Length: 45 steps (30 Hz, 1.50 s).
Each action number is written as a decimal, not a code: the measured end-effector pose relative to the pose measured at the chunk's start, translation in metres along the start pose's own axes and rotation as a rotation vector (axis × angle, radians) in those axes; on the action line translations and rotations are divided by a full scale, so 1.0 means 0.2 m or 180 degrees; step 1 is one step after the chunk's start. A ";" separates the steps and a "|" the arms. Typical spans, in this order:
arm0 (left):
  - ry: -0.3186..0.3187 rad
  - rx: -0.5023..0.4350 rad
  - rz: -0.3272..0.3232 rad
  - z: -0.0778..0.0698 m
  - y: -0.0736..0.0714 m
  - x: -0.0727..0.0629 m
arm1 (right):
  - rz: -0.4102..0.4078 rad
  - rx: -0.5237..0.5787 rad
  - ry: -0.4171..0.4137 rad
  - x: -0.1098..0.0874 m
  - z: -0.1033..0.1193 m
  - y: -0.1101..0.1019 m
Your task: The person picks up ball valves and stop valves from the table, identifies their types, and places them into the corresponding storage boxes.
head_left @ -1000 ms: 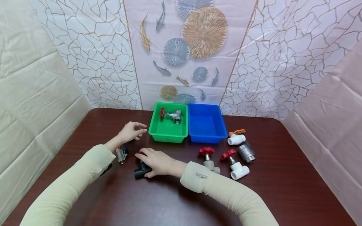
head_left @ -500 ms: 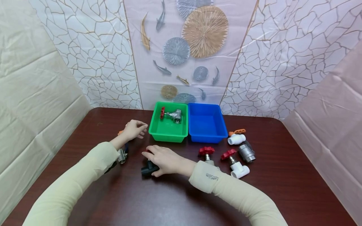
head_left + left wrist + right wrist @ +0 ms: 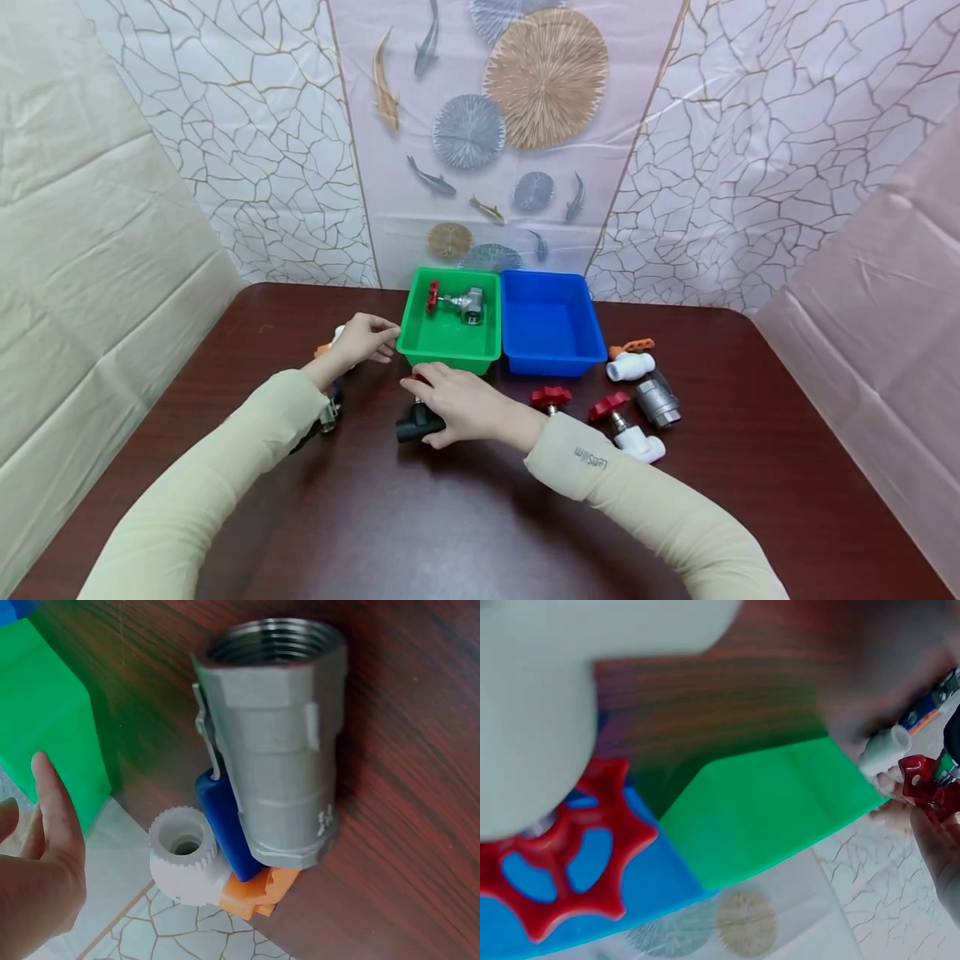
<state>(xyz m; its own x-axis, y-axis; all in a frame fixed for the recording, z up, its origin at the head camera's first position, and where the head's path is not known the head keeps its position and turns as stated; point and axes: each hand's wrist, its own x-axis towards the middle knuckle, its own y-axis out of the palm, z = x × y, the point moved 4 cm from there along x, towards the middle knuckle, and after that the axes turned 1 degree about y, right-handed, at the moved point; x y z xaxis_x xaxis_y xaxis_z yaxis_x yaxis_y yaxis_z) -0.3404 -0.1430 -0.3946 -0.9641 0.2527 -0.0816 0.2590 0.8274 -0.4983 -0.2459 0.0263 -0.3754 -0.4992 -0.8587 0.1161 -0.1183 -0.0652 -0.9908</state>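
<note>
My right hand (image 3: 472, 406) grips a black tee-shaped valve (image 3: 416, 427) with a red handwheel (image 3: 930, 784), held in front of the green bin (image 3: 411, 348). My left hand (image 3: 363, 340) has its fingers loosely extended at the left side of that bin; whether they touch it I cannot tell. Inside the bin lies a metal valve (image 3: 471, 306) with a red handwheel. Under my left wrist are a steel ball valve (image 3: 277, 750) with a blue lever and a white valve (image 3: 180, 862) with an orange handle.
A blue bin (image 3: 553, 367) stands against the green bin's right side. On the right lie a white valve (image 3: 632, 367) with an orange handle, a steel valve (image 3: 658, 403) and a white valve (image 3: 639, 444) with a red wheel. Another red-wheeled valve (image 3: 551, 397) is partly behind my right sleeve.
My right hand has carried the black valve right and toward the green bin. My left hand has shifted slightly right, up to the bin's left side.
</note>
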 end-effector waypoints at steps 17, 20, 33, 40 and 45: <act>-0.0353 -0.0534 0.0145 0.02 0.01 0.05 | 0.0074 0.0155 0.0025 -0.04 -0.07 -0.07; -0.0491 -0.0656 0.0243 0.04 0.02 0.07 | 0.0053 0.0154 0.0038 -0.04 -0.07 -0.08; -0.0868 -0.1021 0.0181 0.03 0.04 0.09 | -0.0045 0.0230 0.0131 -0.04 -0.12 -0.14; -0.0986 -0.1025 0.0217 0.03 0.04 0.09 | -0.0148 0.0203 0.0299 -0.03 -0.20 -0.20; -0.0935 -0.1057 0.0287 0.03 0.06 0.10 | -0.0117 0.0186 0.0429 -0.03 -0.27 -0.24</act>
<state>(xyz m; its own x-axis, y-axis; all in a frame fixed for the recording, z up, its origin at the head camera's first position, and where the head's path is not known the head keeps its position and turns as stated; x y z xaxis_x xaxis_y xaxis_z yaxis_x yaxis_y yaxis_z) -0.3564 -0.1321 -0.4078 -0.9001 0.2178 -0.3773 0.3012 0.9368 -0.1780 -0.2832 0.0611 -0.3255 -0.6068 -0.7793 0.1566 -0.0903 -0.1282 -0.9876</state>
